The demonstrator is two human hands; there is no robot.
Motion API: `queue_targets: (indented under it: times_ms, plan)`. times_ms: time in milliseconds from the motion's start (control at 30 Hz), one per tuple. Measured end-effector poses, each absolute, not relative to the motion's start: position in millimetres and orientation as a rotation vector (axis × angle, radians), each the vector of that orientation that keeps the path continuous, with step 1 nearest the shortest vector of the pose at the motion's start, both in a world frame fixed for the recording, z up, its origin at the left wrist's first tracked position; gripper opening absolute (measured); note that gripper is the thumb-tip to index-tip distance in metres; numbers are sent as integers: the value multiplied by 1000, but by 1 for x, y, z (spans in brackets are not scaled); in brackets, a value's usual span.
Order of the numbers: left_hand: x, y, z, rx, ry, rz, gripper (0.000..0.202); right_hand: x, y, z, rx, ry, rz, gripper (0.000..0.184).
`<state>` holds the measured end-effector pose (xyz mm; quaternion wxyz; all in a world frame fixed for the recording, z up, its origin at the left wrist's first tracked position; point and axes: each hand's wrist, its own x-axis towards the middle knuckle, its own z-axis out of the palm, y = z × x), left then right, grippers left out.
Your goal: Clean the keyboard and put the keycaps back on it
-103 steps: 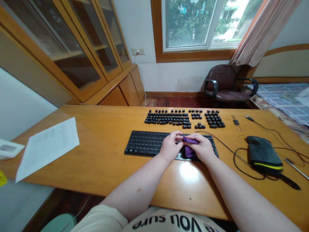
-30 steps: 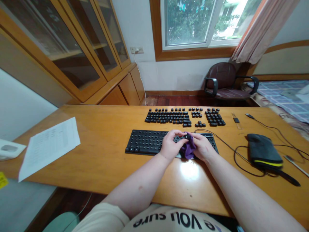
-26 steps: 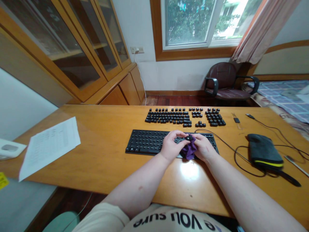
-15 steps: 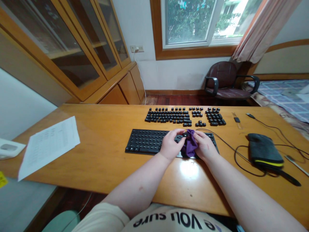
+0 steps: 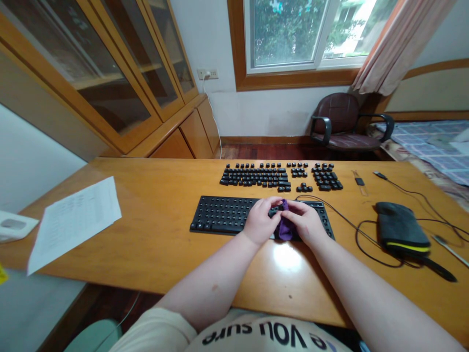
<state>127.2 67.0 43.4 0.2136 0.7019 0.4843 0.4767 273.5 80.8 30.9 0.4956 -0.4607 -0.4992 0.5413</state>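
From my remote seat, the head view shows a purple cloth (image 5: 286, 231) bunched between two bare hands, above the right part of a black keyboard (image 5: 222, 215). The left hand (image 5: 258, 222) pinches the cloth's left side, its thumb and fingers nearly together; the right hand (image 5: 309, 225) has its fingers closed on the opposite side. I cannot tell whether the folds enclose anything, or whether the cloth's hanging end touches the keyboard. I judge the two-sided pinch suits rubbing something small.

Beyond the keyboard, on the wooden surface (image 5: 157, 210), loose black keycaps (image 5: 281, 178) lie in blocks resembling a keyboard's layout, presumably so each cap's place stays readable. The keyboard lies lengthwise before the person, I take it for easy reach by both hands. To the right, a wire-ended tool (image 5: 359, 181) and a grey pouch (image 5: 401, 226) lie well apart from the hands, probably to leave elbow room.
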Motion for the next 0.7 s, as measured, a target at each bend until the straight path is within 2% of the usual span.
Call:
queue_targets:
  times_ms: [167,333,433,600,700]
  plan:
    - [128,65,46,2057,1385,1248,29,273,77,38,-1245,-1343,1160,32]
    - [130,66,47,1923,1455,1357,22,278,79,38,-1271,-1357,1038,32]
    - [131,68,43,1812,1434,1375,25,280,81,35,-1264,-1343,958,34]
    - [133,71,36,1678,1367,1328,32,278,82,25,-1178,-1326,828,23]
    - [133,71,37,1662,1340,1265,38,279,80,27,-1099,-1579,643,17]
